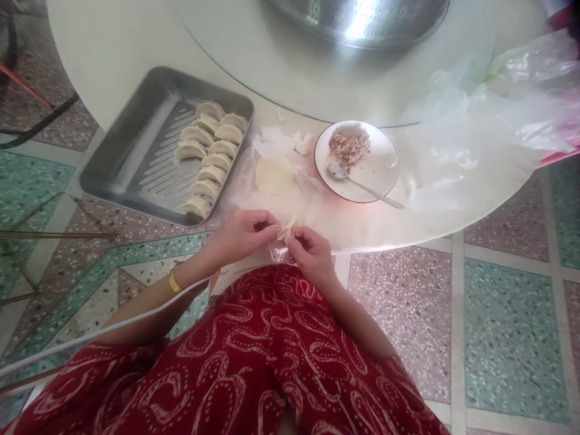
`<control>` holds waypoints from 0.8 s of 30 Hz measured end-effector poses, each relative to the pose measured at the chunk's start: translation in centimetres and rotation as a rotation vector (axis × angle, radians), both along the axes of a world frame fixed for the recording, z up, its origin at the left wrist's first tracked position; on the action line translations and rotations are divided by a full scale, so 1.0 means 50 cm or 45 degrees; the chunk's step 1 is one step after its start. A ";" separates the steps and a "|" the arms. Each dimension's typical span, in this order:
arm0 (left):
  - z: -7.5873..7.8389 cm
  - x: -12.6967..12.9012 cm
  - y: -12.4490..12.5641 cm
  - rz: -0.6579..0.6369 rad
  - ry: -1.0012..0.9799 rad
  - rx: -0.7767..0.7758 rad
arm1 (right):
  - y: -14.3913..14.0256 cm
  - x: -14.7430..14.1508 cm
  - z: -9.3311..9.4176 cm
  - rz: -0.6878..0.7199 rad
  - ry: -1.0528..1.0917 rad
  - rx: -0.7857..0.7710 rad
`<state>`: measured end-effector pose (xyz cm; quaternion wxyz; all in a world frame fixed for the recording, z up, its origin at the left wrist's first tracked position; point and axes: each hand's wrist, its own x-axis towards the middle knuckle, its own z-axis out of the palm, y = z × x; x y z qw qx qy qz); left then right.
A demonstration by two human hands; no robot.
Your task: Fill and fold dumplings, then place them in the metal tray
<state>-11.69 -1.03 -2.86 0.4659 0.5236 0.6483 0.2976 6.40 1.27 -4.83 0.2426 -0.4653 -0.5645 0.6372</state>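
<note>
L hand (pixel 251 232) is nearer the wearer than the plate (pixel 382 158) & to its left, thumb & fingertips pinching 1 side of a pale dough piece (pixel 286 228); R hand (pixel 313 252), also on the plate's near-left side, pinches the other side. Dough piece sits btwn the 2 hands, near-left of plate; fingers partly hide it, so can't tell if it's sealed. On plate: a heap of minced filling (pixel 350 147) & a metal spoon (pixel 367 188), bowl end by the heap, handle over plate's near-right rim. Just left of plate: 1 flat round wrapper (pixel 274 174) on the table (pixel 113 42). Farther left of plate: a grey tray (pixel 147 136) w/ approx 11 folded dumplings (pixel 216 161), grouped on the side nearest plate. Beyond plate: perforated steel pan (pixel 376 27) on a glass turntable (pixel 290 84). Right of plate: thin plastic bags (pixel 528 99)
</note>
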 end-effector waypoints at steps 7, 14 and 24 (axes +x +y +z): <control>-0.015 -0.012 0.006 0.100 -0.328 -0.161 | -0.001 0.005 -0.003 -0.077 0.091 -0.245; 0.000 0.006 -0.001 0.047 -0.232 -0.101 | 0.004 -0.002 0.006 -0.046 0.104 -0.345; -0.017 -0.005 0.000 0.087 -0.391 -0.157 | -0.009 -0.005 0.007 -0.085 0.128 -0.272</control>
